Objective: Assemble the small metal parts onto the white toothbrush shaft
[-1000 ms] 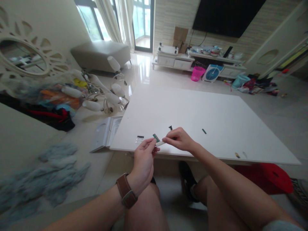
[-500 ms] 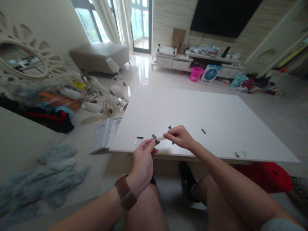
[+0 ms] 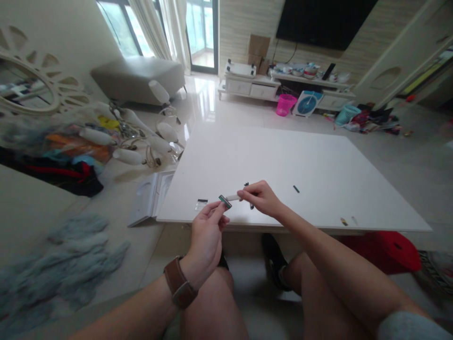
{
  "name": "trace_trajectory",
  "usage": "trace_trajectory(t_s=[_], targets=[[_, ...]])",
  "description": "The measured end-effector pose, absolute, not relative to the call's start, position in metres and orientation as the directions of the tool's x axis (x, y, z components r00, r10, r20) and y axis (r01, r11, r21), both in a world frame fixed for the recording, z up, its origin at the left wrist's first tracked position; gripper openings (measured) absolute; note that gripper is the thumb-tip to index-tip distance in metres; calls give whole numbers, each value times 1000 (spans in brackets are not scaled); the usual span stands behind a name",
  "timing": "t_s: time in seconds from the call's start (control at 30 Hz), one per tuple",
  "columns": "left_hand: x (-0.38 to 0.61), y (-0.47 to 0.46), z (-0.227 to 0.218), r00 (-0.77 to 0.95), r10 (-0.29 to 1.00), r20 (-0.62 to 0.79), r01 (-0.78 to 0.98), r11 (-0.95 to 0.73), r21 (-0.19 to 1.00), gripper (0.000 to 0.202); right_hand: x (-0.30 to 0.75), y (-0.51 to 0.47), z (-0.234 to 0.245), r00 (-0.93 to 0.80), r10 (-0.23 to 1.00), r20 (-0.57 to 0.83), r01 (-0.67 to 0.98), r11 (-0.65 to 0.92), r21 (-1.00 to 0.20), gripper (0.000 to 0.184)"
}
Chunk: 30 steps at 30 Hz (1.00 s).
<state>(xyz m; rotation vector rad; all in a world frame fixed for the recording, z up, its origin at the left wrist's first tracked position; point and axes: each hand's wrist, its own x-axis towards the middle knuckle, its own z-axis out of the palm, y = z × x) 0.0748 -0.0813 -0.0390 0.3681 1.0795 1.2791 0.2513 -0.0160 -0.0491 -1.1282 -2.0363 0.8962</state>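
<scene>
My left hand [image 3: 211,222] pinches a small green and black rectangular piece [image 3: 225,202], shaped like a razor head, above the table's near edge. From its right side a slim white stick [image 3: 232,197] reaches to my right hand [image 3: 260,196], whose thumb and fingers are closed on the stick's other end. Whether piece and stick are joined or only touching, I cannot tell. A dark slender object [image 3: 251,206] lies behind my right hand, partly hidden. Left of my fingers is a small clear packet with a black top [image 3: 201,204]. A short dark strip [image 3: 296,189] rests farther right.
The white table [image 3: 318,160] spans the middle. Two tiny items, one a yellow and dark piece [image 3: 343,221], lie near its front right edge. At the left stand an open white box [image 3: 143,203] and a lamp with white shades [image 3: 129,157]. A red roll [image 3: 392,252] is below right.
The view has shifted slightly, so the scene sits a little left and higher. The green and black piece has turned a little in my fingers; both hands keep their grip.
</scene>
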Motion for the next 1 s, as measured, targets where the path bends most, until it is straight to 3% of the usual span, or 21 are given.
trace_trajectory(t_s=[0.07,0.2,0.37,0.53,0.67,0.8,1.0], targets=[[75,-81,-39,-85,899,-429,-574,307,759,31,251,-16,-50,-390,898,203,478,386,-789,55],[74,-80,-41,-109,894,-435,-565,304,767,32,249,-17,-50,-469,867,167,486,412,-771,57],[74,-79,-39,-98,892,-442,-570,314,759,35,247,-18,-47,-361,914,186,504,359,-786,58],[74,-79,-40,-110,883,-456,-589,311,746,34,249,-19,-47,-462,871,168,502,412,-760,59],[73,-80,-40,-106,893,-438,-567,308,764,34,251,-17,-47,-379,906,187,508,373,-776,58],[74,-80,-39,-125,886,-446,-572,303,762,34,252,-17,-46,-488,855,176,500,440,-746,61],[75,-79,-39,-118,889,-443,-583,299,755,32,252,-18,-46,-420,887,194,495,403,-770,55]])
